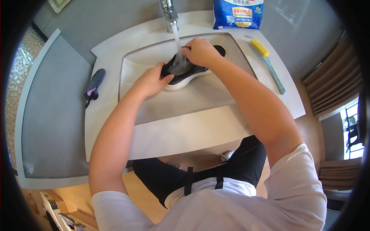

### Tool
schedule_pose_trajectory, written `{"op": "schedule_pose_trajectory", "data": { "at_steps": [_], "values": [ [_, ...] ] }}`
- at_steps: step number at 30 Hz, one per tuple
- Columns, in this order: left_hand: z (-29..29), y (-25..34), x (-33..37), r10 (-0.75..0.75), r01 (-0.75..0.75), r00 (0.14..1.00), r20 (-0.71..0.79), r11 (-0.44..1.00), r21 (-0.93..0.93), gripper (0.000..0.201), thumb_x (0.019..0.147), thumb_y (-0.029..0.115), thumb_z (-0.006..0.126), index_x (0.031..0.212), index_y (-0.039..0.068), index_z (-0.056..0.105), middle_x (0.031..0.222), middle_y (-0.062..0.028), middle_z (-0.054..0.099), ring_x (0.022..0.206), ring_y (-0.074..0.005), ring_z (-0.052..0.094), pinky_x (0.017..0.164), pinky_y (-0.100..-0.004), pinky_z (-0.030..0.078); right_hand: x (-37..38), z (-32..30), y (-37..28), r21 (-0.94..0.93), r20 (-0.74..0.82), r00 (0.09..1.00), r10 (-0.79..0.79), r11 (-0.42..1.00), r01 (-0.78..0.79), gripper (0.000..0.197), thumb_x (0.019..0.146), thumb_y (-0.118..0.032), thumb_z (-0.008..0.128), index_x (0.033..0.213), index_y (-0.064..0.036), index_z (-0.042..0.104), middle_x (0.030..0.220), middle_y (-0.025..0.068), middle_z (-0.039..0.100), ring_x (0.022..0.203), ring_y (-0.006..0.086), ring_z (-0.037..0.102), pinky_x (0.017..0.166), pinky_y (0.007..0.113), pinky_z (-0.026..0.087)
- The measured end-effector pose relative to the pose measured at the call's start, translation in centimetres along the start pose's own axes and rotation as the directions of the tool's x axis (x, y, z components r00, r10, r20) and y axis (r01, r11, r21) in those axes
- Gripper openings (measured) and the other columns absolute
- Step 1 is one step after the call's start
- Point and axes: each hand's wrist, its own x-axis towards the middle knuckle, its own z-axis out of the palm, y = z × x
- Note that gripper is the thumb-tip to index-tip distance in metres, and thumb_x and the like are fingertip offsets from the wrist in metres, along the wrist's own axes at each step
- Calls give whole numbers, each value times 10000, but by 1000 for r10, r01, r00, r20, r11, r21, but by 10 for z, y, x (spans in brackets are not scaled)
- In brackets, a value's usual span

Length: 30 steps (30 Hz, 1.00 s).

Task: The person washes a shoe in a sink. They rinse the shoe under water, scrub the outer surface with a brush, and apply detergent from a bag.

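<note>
A black shoe with a thick white sole point(182, 81) is held over the sink basin point(154, 109), tilted, under the running faucet point(169, 17). Water pours into its opening. My left hand point(152, 81) grips the heel end at the left, thumb on the near side. At the shoe's upper, nearer the toe, my right hand point(201, 52) is closed with its fingers curled down; the fingertips are partly hidden by the hand and the water. The toe sticks out to the right beyond my right hand.
On the counter right of the sink lies a scrub brush with yellow bristles point(260, 48) and a pale green handle. A blue package point(237, 14) stands behind it. A dark object with a purple patch point(95, 84) lies on the left, beside a grey panel point(58, 111).
</note>
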Motion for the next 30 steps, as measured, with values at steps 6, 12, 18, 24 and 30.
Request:
{"op": "schedule_pose_trajectory", "data": {
  "at_steps": [6,12,18,24,30],
  "values": [
    [7,4,7,-36,39,998,-59,998,52,499,945,346,640,1287,-1,533,1061,-252,688,992,-403,668,853,-452,520,3,7,17,13,-303,943,-137,989,148,224,835,-231,702,880,-15,738,825,249,675,893,401,651,817,455,533],
    [8,12,-13,300,-193,915,-271,913,360,445,866,283,719,1225,43,611,1148,-177,648,1144,-348,594,948,-459,478,-20,-17,-14,-460,-19,966,-257,860,220,379,771,-255,764,1060,-17,697,1004,205,700,1084,367,648,907,446,551],
    [24,29,-12,363,-355,930,54,855,378,495,855,242,713,1293,40,603,1301,-154,600,1302,-300,504,1191,-567,239,-8,-4,0,-182,43,997,-68,980,74,304,777,-213,736,1003,-13,701,1045,226,702,986,385,696,866,433,574],
    [14,30,-14,396,-417,908,135,836,356,531,853,236,708,1328,30,590,1376,-154,573,1321,-290,503,1208,-562,183,5,19,9,-63,14,999,-46,997,46,212,778,-243,723,846,-46,762,869,192,729,883,369,705,828,426,566],
    [13,27,-14,448,-456,888,103,826,332,442,854,195,705,1261,38,630,1307,-134,619,1263,-293,549,1184,-550,238,10,2,14,17,370,914,-164,985,170,331,891,-363,608,988,-90,768,986,175,732,952,348,684,877,435,520]
  ]
}}
